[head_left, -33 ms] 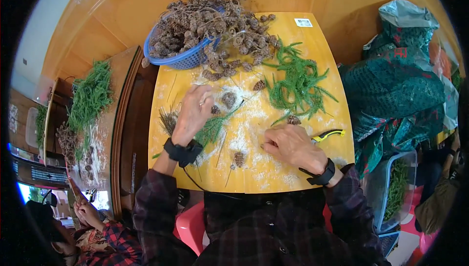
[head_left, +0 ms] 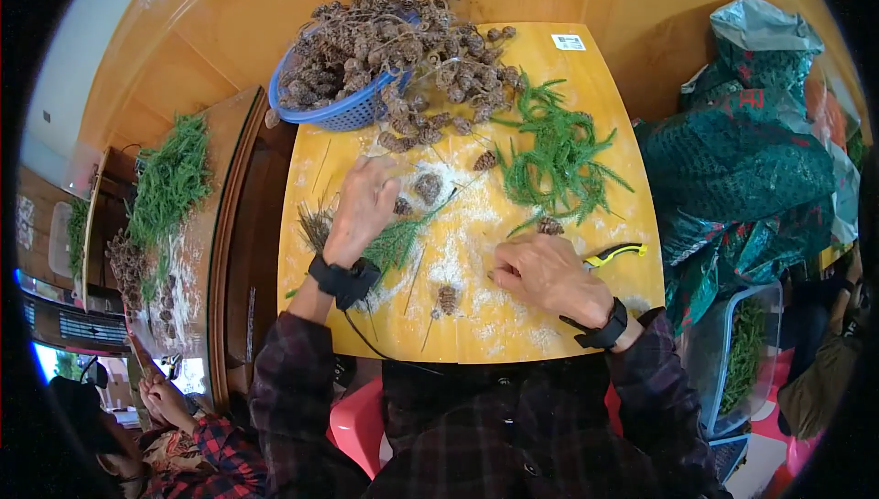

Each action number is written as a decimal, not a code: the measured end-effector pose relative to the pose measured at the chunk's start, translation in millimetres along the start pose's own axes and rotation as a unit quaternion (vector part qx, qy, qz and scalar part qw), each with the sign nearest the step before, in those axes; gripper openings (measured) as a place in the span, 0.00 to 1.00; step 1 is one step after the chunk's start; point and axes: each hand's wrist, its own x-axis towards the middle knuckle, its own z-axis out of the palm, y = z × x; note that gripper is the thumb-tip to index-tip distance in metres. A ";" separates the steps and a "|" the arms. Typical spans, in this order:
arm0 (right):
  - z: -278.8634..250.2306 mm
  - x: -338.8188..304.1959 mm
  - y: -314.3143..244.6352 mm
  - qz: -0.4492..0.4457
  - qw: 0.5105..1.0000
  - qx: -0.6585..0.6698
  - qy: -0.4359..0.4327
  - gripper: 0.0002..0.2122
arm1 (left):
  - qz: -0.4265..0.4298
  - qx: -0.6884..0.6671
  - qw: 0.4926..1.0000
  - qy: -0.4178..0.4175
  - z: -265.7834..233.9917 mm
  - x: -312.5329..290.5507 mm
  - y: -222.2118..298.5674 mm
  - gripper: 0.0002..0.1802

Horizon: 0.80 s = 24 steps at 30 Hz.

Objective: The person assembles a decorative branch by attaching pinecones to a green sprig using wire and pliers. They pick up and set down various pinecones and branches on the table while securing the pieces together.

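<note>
Broadly, a yellow desk [head_left: 577, 69] carried a blue basket [head_left: 339, 116] of pine cones [head_left: 366, 50] at its far left corner. The left hand [head_left: 366, 201], left of centre, and right hand [head_left: 549, 275], toward the front right corner, curled their fingers, any grasp impossible to tell. A whitened cone [head_left: 428, 188] lay beside the left hand.

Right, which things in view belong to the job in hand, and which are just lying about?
Likely part of the job:
- loose pine cones
- green sprigs
- blue basket of cones
- perhaps the yellow-black cutter

Probably just lying about:
- green bags
- white label
</note>
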 end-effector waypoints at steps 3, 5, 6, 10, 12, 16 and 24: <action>0.7 1.1 1.8 0.001 1.000 0.003 0.000 0.10 | 0.042 0.080 0.996 0.016 3.7 18.7 -22.2 0.16; -0.5 0.5 3.5 0.004 1.000 0.017 0.002 0.09 | -0.073 0.200 0.976 -0.040 6.2 29.8 -25.5 0.19; -0.9 0.9 3.3 0.003 1.000 0.020 0.002 0.09 | -0.073 0.203 0.976 -0.041 6.9 31.2 -29.4 0.19; -0.8 1.4 3.0 -0.004 0.999 0.035 0.000 0.09 | 0.034 0.156 0.987 -0.015 10.1 31.2 -39.9 0.09; -0.9 1.8 3.6 -0.006 0.999 0.042 0.009 0.09 | 0.043 0.127 0.991 -0.017 10.3 28.1 -33.8 0.07; -1.7 -0.9 3.7 -0.002 0.999 0.038 0.006 0.08 | -0.005 0.027 0.991 -0.134 -9.8 7.0 24.0 0.05; -22.8 4.7 -32.6 0.006 0.967 0.144 0.208 0.11 | -0.130 -0.207 0.943 -0.225 -13.0 -21.7 79.3 0.06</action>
